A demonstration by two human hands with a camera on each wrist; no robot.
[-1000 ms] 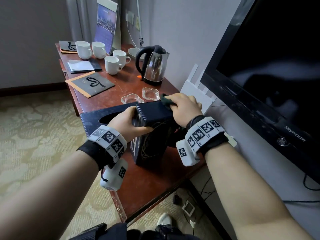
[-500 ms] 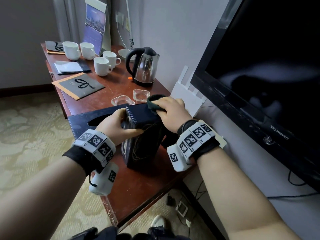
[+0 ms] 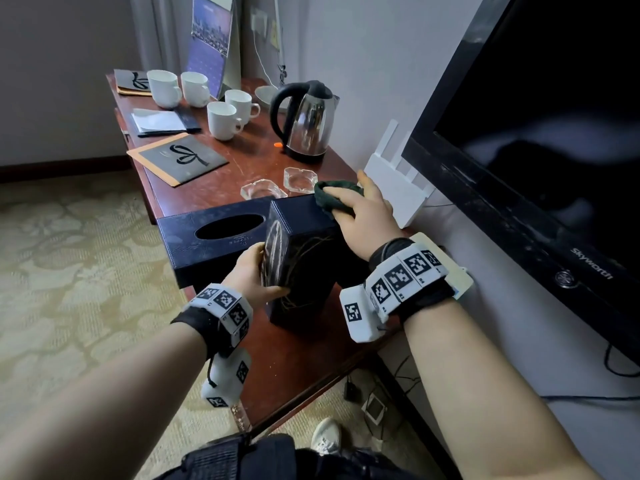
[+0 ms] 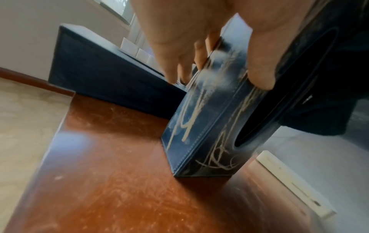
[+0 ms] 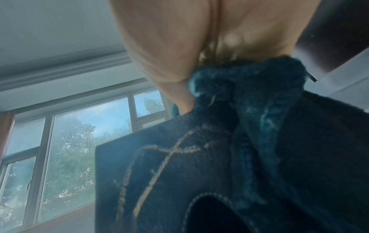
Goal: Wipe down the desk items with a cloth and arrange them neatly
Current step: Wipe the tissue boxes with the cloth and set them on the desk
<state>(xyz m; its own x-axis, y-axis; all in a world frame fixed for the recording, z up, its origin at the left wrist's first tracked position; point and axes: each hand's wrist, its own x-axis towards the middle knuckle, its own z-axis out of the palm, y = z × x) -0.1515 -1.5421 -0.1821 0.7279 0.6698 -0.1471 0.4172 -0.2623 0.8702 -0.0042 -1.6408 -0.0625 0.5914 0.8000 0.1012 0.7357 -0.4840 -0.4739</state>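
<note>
A dark navy tissue box [image 3: 304, 268] with pale scrawled lines stands on end near the desk's front. My left hand [image 3: 256, 271] grips its lower left side, thumb on the front face and fingers behind, which the left wrist view shows on the box [image 4: 209, 126]. My right hand [image 3: 363, 209] holds a bunched dark green cloth [image 3: 332, 195] against the far right edge of the box's top. In the right wrist view the cloth [image 5: 249, 88] hangs from the palm over the box [image 5: 159, 181].
A second navy tissue box [image 3: 214, 237] lies flat just behind and to the left. Two glass ashtrays [image 3: 263, 190], a kettle [image 3: 308, 123], several white cups [image 3: 221, 119] and a folder [image 3: 178, 157] sit further back on the desk [image 3: 294, 362]. A white router [image 3: 394, 181] and TV [image 3: 536, 133] stand right.
My left hand has slid from the box's upper corner down its side. My right hand has pushed the cloth across the top toward the far right edge.
</note>
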